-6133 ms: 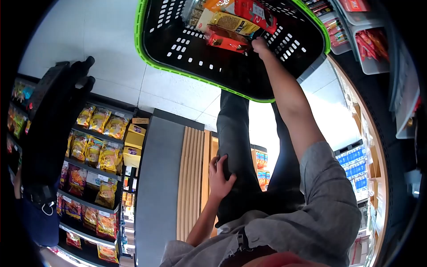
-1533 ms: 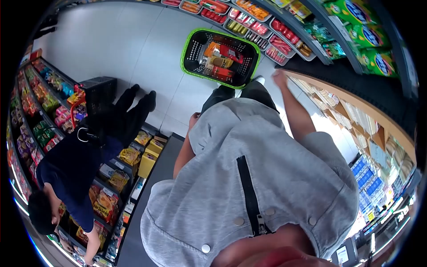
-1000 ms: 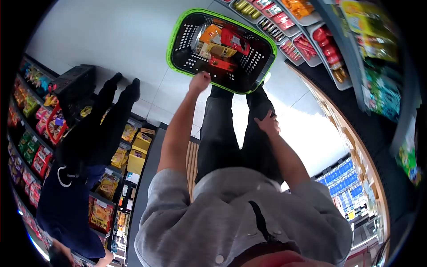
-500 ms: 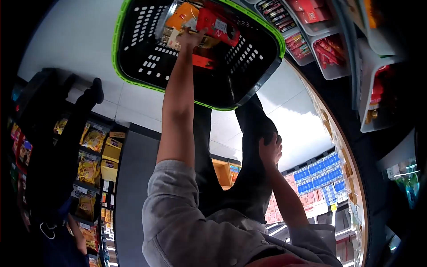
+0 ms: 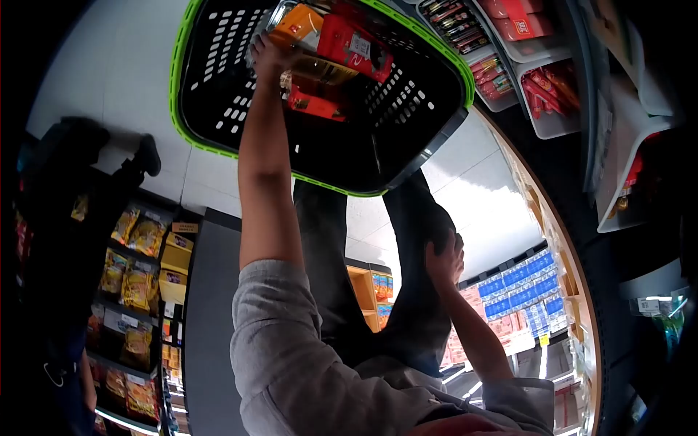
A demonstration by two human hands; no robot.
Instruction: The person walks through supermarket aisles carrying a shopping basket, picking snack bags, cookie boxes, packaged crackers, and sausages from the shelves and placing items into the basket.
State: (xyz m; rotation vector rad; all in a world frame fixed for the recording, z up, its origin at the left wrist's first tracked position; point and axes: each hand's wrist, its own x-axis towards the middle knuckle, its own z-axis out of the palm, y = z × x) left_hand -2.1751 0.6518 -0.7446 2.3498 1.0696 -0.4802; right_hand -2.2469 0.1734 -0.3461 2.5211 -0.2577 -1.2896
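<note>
My left hand point(image 5: 269, 57) reaches down into a black shopping basket with a green rim point(image 5: 177, 80). Its fingers are bent over the left edge of a clear plastic pack point(image 5: 280, 16), and their tips are partly hidden. Beside that pack lie an orange packet point(image 5: 299, 25) and a red packet point(image 5: 354, 46) with a white label. Lower in the basket are a yellow-brown pack point(image 5: 327, 70) and another red pack point(image 5: 315, 105). My right hand point(image 5: 445, 260) rests on the knee of my dark trousers point(image 5: 418, 225), fingers apart and holding nothing.
White shelf bins point(image 5: 549, 125) of red packets stand close at upper right. At left, shelves hold yellow snack bags point(image 5: 140, 285), and another person's dark-clothed leg point(image 5: 131, 171) stands there. Blue-and-white packs point(image 5: 520, 283) are stacked at lower right. Pale floor tiles point(image 5: 211, 174) surround the basket.
My left hand has moved left inside the basket, from the middle packs to the clear pack's edge. The view has shifted slightly. My right hand stays on the knee.
</note>
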